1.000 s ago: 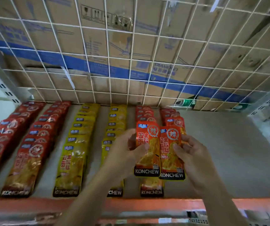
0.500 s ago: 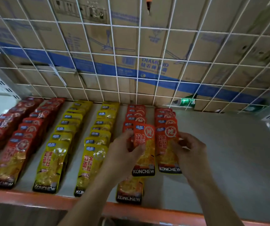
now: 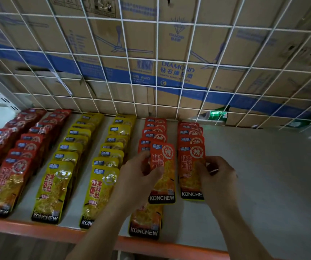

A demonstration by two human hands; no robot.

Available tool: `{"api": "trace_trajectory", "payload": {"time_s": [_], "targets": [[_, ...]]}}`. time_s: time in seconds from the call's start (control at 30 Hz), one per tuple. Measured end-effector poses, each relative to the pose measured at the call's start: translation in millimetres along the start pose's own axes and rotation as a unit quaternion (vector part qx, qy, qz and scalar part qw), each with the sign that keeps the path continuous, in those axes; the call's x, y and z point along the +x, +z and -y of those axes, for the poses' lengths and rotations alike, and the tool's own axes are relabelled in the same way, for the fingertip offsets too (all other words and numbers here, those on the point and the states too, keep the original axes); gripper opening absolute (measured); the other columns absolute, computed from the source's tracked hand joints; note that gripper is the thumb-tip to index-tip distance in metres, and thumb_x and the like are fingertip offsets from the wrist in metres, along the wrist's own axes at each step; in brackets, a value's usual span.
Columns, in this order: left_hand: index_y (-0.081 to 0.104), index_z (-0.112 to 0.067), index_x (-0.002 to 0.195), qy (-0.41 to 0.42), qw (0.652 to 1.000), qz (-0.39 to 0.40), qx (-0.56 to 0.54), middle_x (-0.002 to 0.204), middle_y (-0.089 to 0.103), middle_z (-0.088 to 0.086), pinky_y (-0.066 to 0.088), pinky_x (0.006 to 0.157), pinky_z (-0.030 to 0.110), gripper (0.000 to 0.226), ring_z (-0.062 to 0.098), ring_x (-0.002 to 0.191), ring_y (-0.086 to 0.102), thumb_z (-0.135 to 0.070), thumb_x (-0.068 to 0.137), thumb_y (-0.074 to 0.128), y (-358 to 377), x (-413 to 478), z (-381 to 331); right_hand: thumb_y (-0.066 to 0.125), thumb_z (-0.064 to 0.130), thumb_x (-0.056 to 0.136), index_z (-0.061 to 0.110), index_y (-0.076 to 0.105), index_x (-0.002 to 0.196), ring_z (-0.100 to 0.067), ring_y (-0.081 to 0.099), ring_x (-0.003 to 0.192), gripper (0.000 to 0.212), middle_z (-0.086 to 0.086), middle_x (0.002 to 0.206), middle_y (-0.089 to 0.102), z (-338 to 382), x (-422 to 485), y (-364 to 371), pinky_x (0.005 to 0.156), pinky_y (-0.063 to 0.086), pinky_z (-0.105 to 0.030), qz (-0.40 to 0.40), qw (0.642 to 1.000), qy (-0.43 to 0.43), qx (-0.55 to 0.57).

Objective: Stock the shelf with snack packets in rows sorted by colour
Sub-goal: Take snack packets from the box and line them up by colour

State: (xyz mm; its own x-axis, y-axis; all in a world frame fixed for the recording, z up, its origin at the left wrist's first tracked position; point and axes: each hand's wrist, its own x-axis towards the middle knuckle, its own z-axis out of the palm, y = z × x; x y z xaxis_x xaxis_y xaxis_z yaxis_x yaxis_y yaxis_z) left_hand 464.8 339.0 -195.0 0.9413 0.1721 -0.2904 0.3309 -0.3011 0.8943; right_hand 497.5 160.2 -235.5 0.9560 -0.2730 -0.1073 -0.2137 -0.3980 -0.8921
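Observation:
Snack packets lie in overlapping rows on the grey shelf [image 3: 263, 184]: dark red rows [image 3: 19, 147] at left, two yellow rows [image 3: 87, 147] in the middle, two orange rows to the right. My left hand [image 3: 137, 177] pinches an orange packet [image 3: 165, 175] by its left edge, over the left orange row [image 3: 153, 132]. My right hand [image 3: 216, 177] holds another orange packet [image 3: 191, 171] by its right edge, at the front of the right orange row [image 3: 190, 134]. A further orange packet [image 3: 145, 220] lies at the shelf's front edge below my left hand.
A white wire grid [image 3: 156, 72] closes the back of the shelf, with cardboard boxes [image 3: 179, 53] behind it. The orange front rail [image 3: 38, 230] runs along the near edge. Bare grey shelf surface stretches to the right of the orange rows.
Both hands have moved the two orange packets forward and down toward the fronts of the two orange rows. The camera has shifted right and back, showing more of the shelf front.

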Motion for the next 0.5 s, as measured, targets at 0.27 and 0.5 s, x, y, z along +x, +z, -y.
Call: {"api": "trace_trajectory", "payload": {"time_s": [0.27, 0.5], "targets": [[0.064, -0.029, 0.110, 0.005, 1.000, 0.007, -0.007, 0.095, 0.073, -0.011, 0.057, 0.083, 0.042, 0.022, 0.007, 0.087, 0.070, -0.023, 0.089, 0.066, -1.7, 2.6, -0.6, 0.066, 0.028, 0.089, 0.016, 0.064, 0.102, -0.014, 0.063, 0.074, 0.018, 0.000, 0.092, 0.064, -1.2, 3.0, 2.2, 0.058, 0.047, -0.024, -0.010, 0.999, -0.017, -0.051], [0.063, -0.028, 0.113, -0.002, 1.000, 0.016, -0.011, 0.096, 0.073, -0.011, 0.057, 0.084, 0.043, 0.025, 0.008, 0.088, 0.070, -0.023, 0.088, 0.068, -2.3, 3.9, -2.0, 0.066, 0.030, 0.088, 0.017, 0.058, 0.106, -0.018, 0.064, 0.079, 0.024, -0.001, 0.096, 0.064, 2.2, 2.0, -0.5, 0.068, 0.056, -0.037, -0.003, 0.998, -0.017, -0.061]]}}
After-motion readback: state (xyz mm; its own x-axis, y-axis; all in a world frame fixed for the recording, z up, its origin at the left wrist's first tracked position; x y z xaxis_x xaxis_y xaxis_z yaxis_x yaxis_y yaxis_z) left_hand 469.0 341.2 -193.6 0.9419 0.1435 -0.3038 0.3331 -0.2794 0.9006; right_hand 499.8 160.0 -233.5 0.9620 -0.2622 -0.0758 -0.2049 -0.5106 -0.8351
